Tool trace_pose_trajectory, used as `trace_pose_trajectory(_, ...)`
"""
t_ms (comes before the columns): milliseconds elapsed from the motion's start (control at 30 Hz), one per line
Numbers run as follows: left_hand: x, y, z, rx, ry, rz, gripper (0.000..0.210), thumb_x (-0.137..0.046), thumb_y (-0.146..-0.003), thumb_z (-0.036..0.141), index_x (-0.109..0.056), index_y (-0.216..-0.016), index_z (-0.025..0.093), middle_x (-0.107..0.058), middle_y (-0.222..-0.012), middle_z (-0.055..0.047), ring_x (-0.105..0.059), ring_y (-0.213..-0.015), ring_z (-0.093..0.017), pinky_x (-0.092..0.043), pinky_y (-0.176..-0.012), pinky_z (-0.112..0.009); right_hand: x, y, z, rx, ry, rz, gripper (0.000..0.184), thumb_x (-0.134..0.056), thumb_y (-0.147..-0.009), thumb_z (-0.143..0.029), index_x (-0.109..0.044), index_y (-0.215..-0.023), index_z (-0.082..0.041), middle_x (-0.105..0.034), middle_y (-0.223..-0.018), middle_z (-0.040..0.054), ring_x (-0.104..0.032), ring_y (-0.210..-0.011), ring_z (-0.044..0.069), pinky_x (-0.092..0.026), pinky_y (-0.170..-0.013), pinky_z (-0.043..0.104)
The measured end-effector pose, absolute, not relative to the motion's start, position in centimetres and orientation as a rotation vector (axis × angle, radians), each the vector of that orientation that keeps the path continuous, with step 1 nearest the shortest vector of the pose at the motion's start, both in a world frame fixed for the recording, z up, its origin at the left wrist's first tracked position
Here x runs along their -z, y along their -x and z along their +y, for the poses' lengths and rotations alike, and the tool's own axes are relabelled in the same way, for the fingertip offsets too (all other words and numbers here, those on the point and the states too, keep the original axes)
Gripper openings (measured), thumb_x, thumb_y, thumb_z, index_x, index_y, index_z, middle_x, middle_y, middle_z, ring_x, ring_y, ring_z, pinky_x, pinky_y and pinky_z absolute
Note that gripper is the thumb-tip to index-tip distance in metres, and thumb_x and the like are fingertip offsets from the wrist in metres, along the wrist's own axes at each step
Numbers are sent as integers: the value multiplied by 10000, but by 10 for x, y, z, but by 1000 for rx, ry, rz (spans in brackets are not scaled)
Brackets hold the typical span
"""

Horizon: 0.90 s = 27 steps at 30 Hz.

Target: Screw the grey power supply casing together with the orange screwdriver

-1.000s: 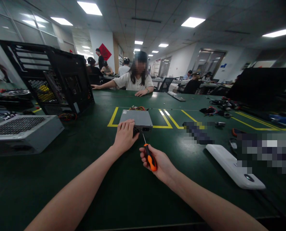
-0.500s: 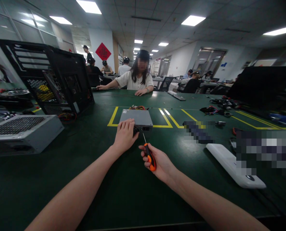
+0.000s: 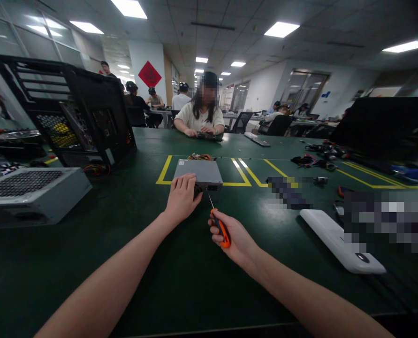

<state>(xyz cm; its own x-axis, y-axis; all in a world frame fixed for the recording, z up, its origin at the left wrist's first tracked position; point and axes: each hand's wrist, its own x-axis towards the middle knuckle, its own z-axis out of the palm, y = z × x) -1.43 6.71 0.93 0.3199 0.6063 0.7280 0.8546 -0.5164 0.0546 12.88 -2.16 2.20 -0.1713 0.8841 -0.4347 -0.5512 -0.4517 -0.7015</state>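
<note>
A grey metal computer power supply [image 3: 204, 172] lies on the green table, with a bundle of coloured cables [image 3: 200, 157] at its far side. My left hand [image 3: 182, 195] is wrapped over its near left corner, fingers on top and thumb down at the front face. Something black and round, probably a fan, shows partly between thumb and fingers. In my right hand [image 3: 231, 232] is a screwdriver [image 3: 224, 234] with an orange and black handle, closed in the fingers. Its thin shaft points up and away, the tip at the front face beside the power socket; exact contact is too small to tell.
To the left stand a black computer case [image 3: 78, 112] and a larger grey power supply [image 3: 36, 195]. A white oblong device [image 3: 342, 241] and tangled cables [image 3: 321, 152] lie to the right. Across the table sits a co-worker [image 3: 201, 115]. Yellow tape [image 3: 164, 170] marks the tabletop.
The co-worker opposite has brought both hands together over a dark flat item at the table edge. My right hand has shifted slightly right, turning the screwdriver handle; my left hand stays put.
</note>
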Motion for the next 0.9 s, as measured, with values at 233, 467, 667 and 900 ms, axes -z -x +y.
trace_pose_trajectory(233, -9, 15, 67, 1013, 2256, -1304, 344, -520, -764, 242, -432, -1086, 164, -495, -1193, -119, -404, -1147, -264, -281, -957, -426, -22, -131, -21, -1847, 1063, -478, 226, -412, -868, -289, -545, -798, -121, -530, -645, 27, -469, -479, 59, -377, -410, 153)
trace_pose_trajectory(467, -10, 15, 67, 999, 2245, -1301, 354, -527, -762, 246, -428, -1090, 155, -495, -1191, -116, -409, -1133, -260, -281, -959, -411, -22, -129, -22, -1817, 1018, -477, 109, -518, -814, -231, -514, -770, -131, -528, -652, 15, -447, -468, 42, -309, -368, 118)
trace_pose_trajectory(667, -10, 15, 67, 989, 2242, -1307, 351, -524, -766, 249, -433, -1088, 145, -495, -1192, -119, -406, -1134, -257, -274, -965, -407, -25, -129, -24, -1857, 1054, -462, 231, -384, -878, -268, -544, -822, -111, -534, -657, 38, -485, -502, 69, -415, -446, 168)
trace_pose_trajectory(900, -10, 15, 67, 1003, 2244, -1310, 354, -529, -758, 247, -439, -1086, 151, -499, -1189, -116, -409, -1135, -259, -273, -964, -410, -27, -127, -23, -1799, 1011, -457, 120, -484, -832, -205, -514, -755, -118, -522, -641, 16, -439, -461, 38, -318, -381, 118)
